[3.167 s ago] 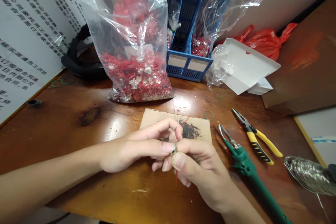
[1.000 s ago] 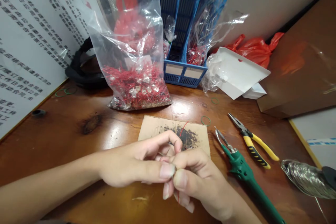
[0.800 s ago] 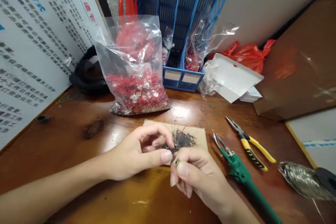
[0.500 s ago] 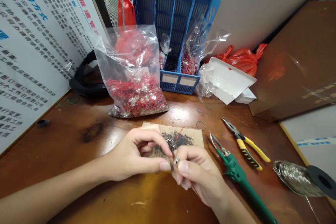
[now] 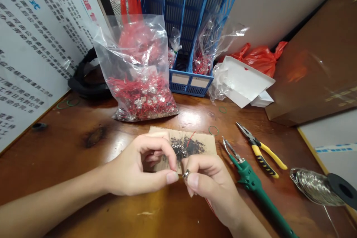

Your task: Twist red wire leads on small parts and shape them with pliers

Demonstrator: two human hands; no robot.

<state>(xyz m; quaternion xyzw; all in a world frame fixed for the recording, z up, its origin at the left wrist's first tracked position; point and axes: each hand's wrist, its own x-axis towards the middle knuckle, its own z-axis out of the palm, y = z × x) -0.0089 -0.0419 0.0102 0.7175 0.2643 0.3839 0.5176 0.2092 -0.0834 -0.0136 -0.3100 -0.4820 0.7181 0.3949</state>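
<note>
The left hand [image 5: 134, 167] sits just left of the grip, thumb and forefinger nearly meeting; whether anything thin is pinched there I cannot tell. Beyond it, farther from the wearer, stands a clear plastic bag [image 5: 145, 96] well filled with red-wired metal pieces, so plenty seem finished or in stock; which, I cannot tell. Between the hands and just past them, a clump of small metal parts [image 5: 178, 149] and a red wire end [image 5: 191, 138] lie on the scorched cardboard [image 5: 209, 141], apparently unworked. The small metal part [image 5: 186, 174] is clamped between thumb and forefinger of the right hand [image 5: 210, 180], a red wire [image 5: 211, 207] trailing below; this piece looks under way, its joint hidden. Right of the grip, the green soldering iron [image 5: 252, 180], then the yellow-handled long-nose pliers [image 5: 259, 152], then the solder wire spool [image 5: 315, 187] all lie unheld.
</note>
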